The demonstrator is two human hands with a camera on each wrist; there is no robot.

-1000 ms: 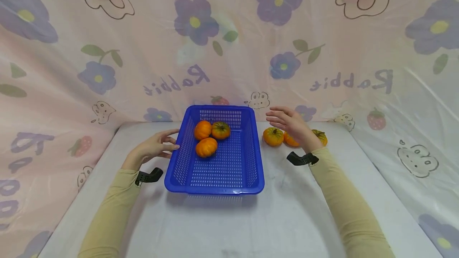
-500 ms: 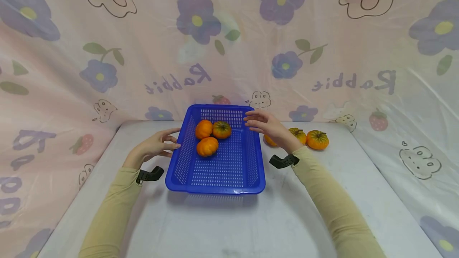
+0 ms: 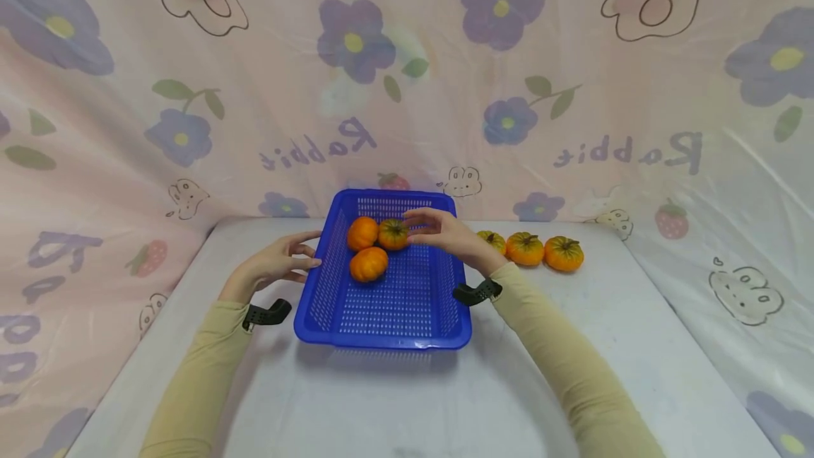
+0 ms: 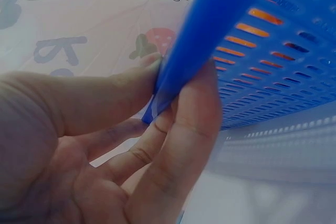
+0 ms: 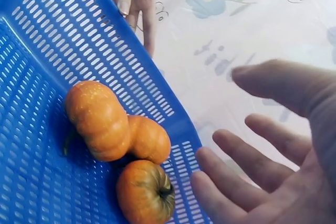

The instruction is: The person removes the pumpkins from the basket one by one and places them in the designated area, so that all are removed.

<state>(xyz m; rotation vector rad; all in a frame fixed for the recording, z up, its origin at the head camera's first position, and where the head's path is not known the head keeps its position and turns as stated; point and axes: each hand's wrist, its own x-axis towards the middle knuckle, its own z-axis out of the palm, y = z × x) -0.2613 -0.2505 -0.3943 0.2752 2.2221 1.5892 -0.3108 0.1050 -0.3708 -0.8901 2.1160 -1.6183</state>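
Pinching blue basket (image 3: 381, 340) with left hand (image 3: 273, 262), middle left; holding right hand (image 3: 450, 236) wide by three pumpkins (image 3: 368, 264) inside; partly blocking pumpkin row (image 3: 525, 249), middle right, below flowery cloth (image 3: 432, 115).

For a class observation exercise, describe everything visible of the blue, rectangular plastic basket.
The blue, rectangular, plastic-looking basket has a smooth rim and small slots through its walls and floor. It is open side up over the white table; whether its base lies flat is hidden. Three ribbed pumpkins, orange with some green, rest in its far left part. The person's left hand pinches its left rim; the right hand is over its inside, contact unclear.
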